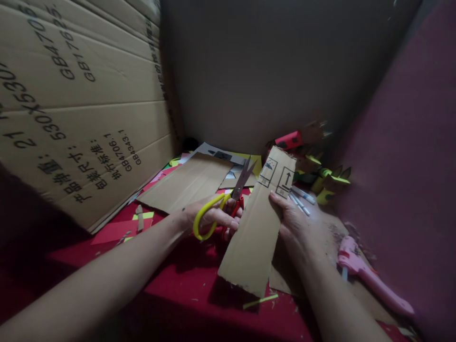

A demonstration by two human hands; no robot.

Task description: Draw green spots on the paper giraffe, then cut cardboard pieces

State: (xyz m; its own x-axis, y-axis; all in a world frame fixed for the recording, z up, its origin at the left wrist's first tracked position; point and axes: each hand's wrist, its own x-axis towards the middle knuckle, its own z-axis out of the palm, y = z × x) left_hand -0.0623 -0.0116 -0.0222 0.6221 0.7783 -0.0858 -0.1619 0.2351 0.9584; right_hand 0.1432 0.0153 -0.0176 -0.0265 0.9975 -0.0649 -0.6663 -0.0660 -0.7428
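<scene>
My left hand (217, 216) is closed with the yellow-handled scissors (212, 223) hooked on it, their slightly parted blades pointing up and away. A long strip of cardboard (254, 228) with a printed arrow mark is tilted above the table, gripped along its right edge by my right hand (292, 223), thumb on top. The left fingertips reach the strip's left edge; whether they touch it I cannot tell. Something with red handles (238, 209) shows just behind the left fingers, partly covered. Beyond the left hand lies a flat cardboard sheet (188, 183).
A big printed cardboard box (81, 104) stands on the left. At right, a pink glue gun (370, 275) lies near several white markers (301, 202). Yellow and red paper figures (327, 183) sit at the back right. Paper scraps (123, 230) litter the red tablecloth (171, 285).
</scene>
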